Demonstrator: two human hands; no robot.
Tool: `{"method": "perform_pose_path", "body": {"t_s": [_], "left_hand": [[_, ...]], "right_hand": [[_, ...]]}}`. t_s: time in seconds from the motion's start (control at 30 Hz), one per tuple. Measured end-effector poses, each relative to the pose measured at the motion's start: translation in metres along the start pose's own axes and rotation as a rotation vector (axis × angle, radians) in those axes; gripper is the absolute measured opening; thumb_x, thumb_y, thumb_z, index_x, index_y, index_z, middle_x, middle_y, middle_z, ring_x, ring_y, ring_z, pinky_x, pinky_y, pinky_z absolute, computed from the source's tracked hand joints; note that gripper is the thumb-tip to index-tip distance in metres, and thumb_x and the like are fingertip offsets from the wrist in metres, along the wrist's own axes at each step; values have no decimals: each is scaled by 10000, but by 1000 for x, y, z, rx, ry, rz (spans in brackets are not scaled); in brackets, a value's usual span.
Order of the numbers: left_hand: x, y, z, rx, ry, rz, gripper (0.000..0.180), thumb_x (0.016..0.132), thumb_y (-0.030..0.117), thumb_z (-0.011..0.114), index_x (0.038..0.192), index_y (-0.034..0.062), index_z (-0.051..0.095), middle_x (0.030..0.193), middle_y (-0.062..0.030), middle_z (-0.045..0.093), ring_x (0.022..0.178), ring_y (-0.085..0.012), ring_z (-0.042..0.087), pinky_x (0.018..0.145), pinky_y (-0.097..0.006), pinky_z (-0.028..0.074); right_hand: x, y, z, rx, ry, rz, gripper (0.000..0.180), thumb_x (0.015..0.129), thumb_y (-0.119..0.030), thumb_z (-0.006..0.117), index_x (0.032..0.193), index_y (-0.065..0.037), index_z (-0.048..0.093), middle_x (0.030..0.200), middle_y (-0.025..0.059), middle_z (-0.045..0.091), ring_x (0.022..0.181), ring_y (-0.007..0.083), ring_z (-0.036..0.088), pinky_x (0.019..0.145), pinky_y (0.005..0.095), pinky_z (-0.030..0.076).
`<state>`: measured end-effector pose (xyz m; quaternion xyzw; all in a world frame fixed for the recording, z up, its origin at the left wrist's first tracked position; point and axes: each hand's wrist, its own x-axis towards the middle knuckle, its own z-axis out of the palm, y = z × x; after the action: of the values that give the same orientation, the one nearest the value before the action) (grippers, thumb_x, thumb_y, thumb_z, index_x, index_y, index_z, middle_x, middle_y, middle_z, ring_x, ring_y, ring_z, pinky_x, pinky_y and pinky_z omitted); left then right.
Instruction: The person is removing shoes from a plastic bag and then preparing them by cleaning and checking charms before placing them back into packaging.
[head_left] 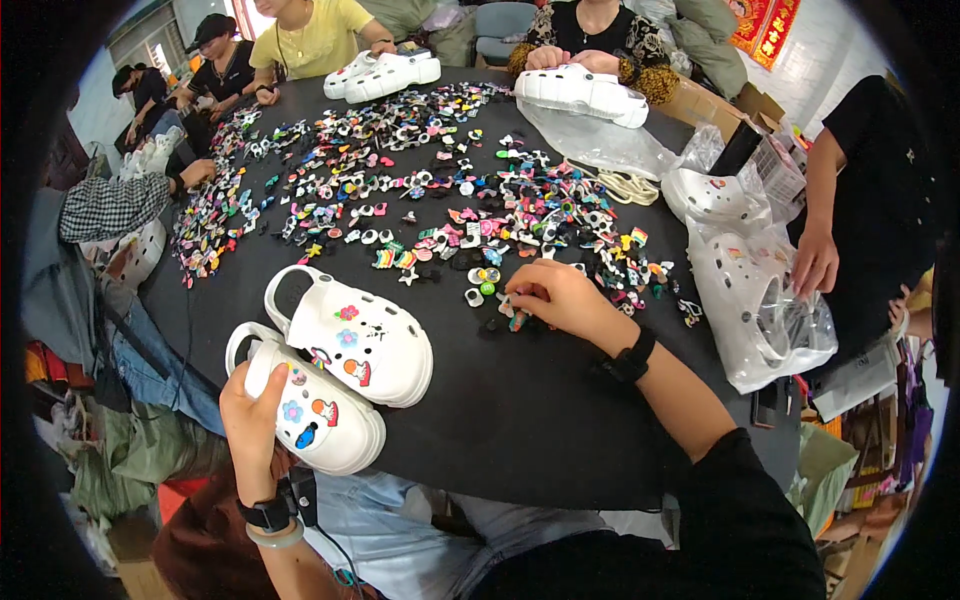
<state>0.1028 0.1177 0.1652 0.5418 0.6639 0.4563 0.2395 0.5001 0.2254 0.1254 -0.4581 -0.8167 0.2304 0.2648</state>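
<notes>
My left hand (248,420) grips the nearer white clog (345,445) by its side, thumb on top. This clog carries several charms, including a blue flower and a red-and-orange piece. Beside it, touching, sits a second white clog (400,345) with a pink flower, a blue flower and other charms. My right hand (572,300) is at the near edge of the charm pile, fingers pinched on a small colourful shoe charm (518,321), partly hidden by the fingers. Round charms (483,280) in white, yellow and green lie just left of those fingers.
Loose charms (545,205) spread over the black table (560,440). Across it, people handle white clogs (585,92). On the right, a person's hand (817,262) touches bagged white clogs (735,300). A checked sleeve (115,207) reaches in from the left. A phone (765,408) lies at the right edge.
</notes>
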Motion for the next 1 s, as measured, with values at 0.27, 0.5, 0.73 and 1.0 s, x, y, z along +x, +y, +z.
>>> {"method": "perform_pose_path", "body": {"t_s": [0.27, 0.5, 0.73, 1.0], "left_hand": [[-2, 5, -3, -27, -15, -49, 214, 872, 149, 697, 941, -44, 638, 812, -42, 652, 713, -73, 566, 647, -239, 464], [-3, 9, 4, -142, -29, -92, 194, 873, 124, 692, 972, -37, 647, 835, -28, 663, 721, -66, 590, 649, -229, 474], [-3, 4, -2, -63, -24, -63, 215, 866, 147, 703, 964, -37, 650, 816, -42, 670, 719, -72, 593, 649, -235, 475], [-1, 3, -2, -57, -27, -32, 222, 854, 154, 713, 937, -40, 647, 796, -52, 671, 703, -77, 590, 640, -237, 475]], "right_hand": [[-11, 10, -13, 399, -81, 175, 79, 864, -73, 665, 931, -33, 660, 808, 28, 662, 699, 75, 602, 592, 244, 484], [-15, 1, -27, 533, -334, 104, 80, 840, -29, 691, 915, -33, 663, 886, 18, 659, 764, 68, 596, 676, 217, 483], [12, -29, -37, 179, -179, 12, 122, 807, -68, 695, 926, -55, 675, 821, 35, 680, 746, 131, 632, 670, 272, 492], [38, -26, -11, -366, -270, -71, 284, 838, -169, 659, 1122, -167, 673, 1076, 56, 642, 998, 247, 627, 813, 372, 508]]}}
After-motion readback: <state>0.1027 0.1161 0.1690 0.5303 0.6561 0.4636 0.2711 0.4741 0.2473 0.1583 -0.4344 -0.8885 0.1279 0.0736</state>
